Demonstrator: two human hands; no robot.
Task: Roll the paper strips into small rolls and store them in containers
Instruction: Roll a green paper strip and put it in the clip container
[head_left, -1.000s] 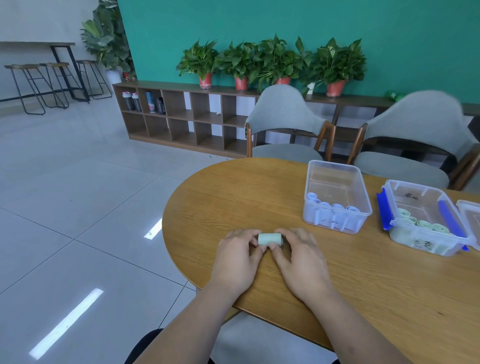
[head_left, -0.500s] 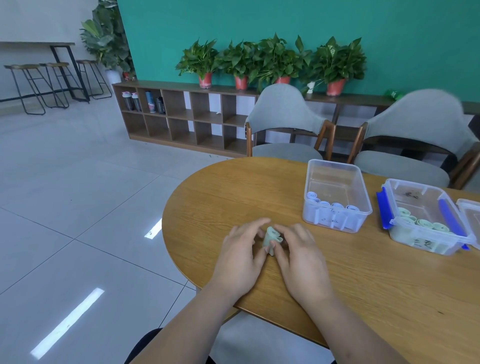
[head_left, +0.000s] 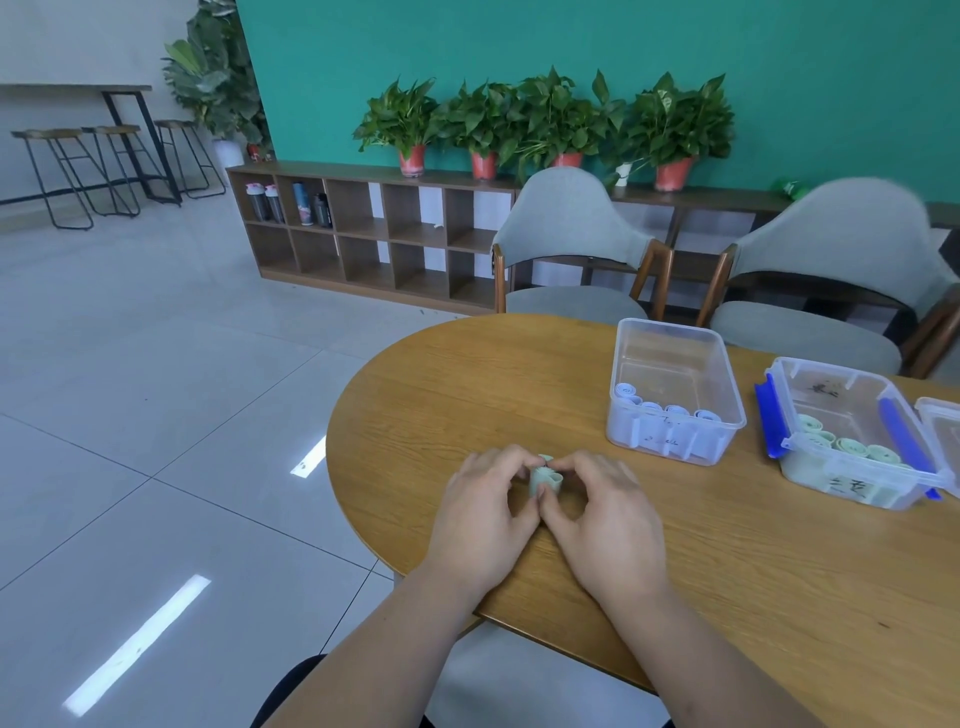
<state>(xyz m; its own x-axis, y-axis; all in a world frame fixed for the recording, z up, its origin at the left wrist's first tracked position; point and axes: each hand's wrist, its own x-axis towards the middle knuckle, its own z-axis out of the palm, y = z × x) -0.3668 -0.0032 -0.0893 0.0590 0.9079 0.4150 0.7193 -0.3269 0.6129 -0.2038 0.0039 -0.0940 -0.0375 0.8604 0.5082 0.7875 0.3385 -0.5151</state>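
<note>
A small pale green paper roll (head_left: 544, 479) stands on end on the wooden table (head_left: 779, 561), near its rounded left end. My left hand (head_left: 485, 512) and my right hand (head_left: 605, 512) pinch it from both sides with thumbs and fingertips. To the right, a clear container (head_left: 675, 389) holds several pale blue rolls along its near wall. Further right, a clear container with blue clips (head_left: 852, 431) holds several green rolls.
A clear lid (head_left: 943, 441) lies at the right edge of the view. Two grey chairs (head_left: 571, 249) stand behind the table, with a low shelf (head_left: 363, 234) and potted plants beyond. Tiled floor lies to the left of the table.
The green roll lay on its side between my fingers a second ago; it is now turned upright, and both hands' fingers have curled in around it.
</note>
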